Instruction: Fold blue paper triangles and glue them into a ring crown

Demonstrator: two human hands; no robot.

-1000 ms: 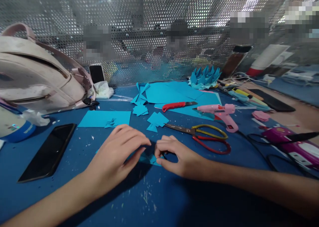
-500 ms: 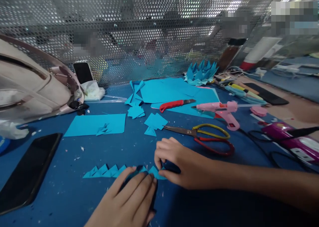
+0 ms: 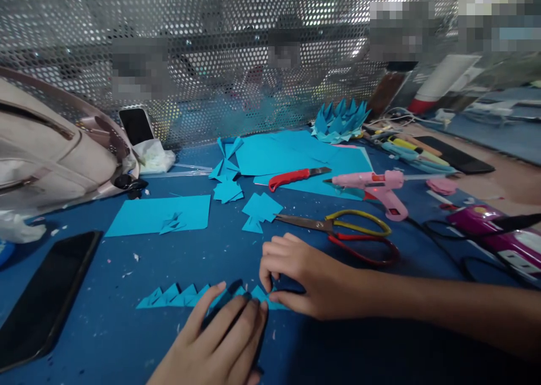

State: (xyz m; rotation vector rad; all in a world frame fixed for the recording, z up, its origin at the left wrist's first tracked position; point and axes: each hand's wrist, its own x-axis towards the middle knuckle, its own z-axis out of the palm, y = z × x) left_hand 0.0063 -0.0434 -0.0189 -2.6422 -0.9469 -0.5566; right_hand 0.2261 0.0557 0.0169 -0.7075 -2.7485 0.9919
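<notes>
A chain of folded blue paper triangles [image 3: 177, 296] lies flat on the blue table [image 3: 127, 328] in front of me. My left hand [image 3: 220, 340] rests palm down with its fingertips pressing the middle of the chain. My right hand [image 3: 300, 275] is curled at the chain's right end, pinching the last folded piece between thumb and fingers. The part of the chain under both hands is hidden.
Scissors [image 3: 338, 230] lie just beyond my right hand, with a pink glue gun [image 3: 376, 185], a red utility knife [image 3: 293, 177] and blue paper sheets [image 3: 160, 216] behind. A phone [image 3: 42, 297] lies at left, a pale bag [image 3: 51, 154] behind it. Cables and a purple device [image 3: 502, 238] sit at right.
My left hand slid back toward me, uncovering the left part of the paper chain. My right hand stays at the right end. The view shifted slightly.
</notes>
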